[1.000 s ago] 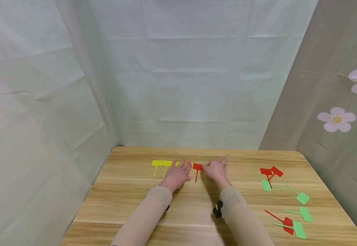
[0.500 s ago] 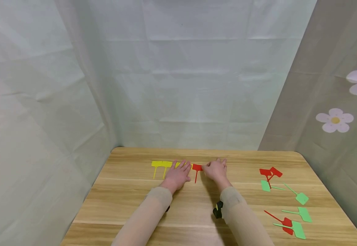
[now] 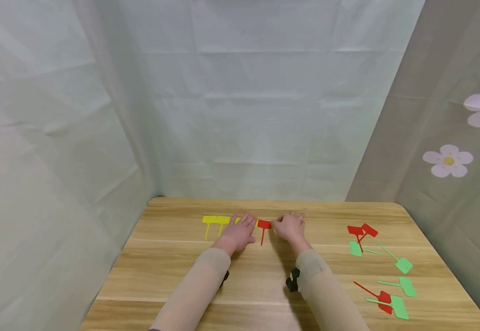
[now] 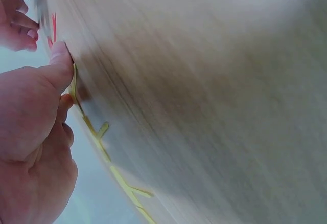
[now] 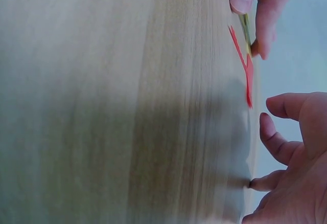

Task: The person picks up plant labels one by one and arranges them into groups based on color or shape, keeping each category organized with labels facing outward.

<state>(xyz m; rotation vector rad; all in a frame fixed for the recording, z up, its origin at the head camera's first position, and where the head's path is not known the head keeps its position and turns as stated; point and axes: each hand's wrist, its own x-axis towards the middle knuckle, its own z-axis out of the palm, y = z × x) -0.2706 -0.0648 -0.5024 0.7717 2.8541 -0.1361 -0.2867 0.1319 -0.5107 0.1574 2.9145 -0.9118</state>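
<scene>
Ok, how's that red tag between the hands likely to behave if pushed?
The red tag lies flat, so it will likely slide, not roll or tip. It looks thin, so probably light for its size. Its narrow stem may bend fairly easily.

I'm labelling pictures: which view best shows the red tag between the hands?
The head view: it shows the red tag nearly whole, its T shape plain. The right wrist view shows it foreshortened, at a low slant; the left wrist view shows only small red slivers.
</scene>
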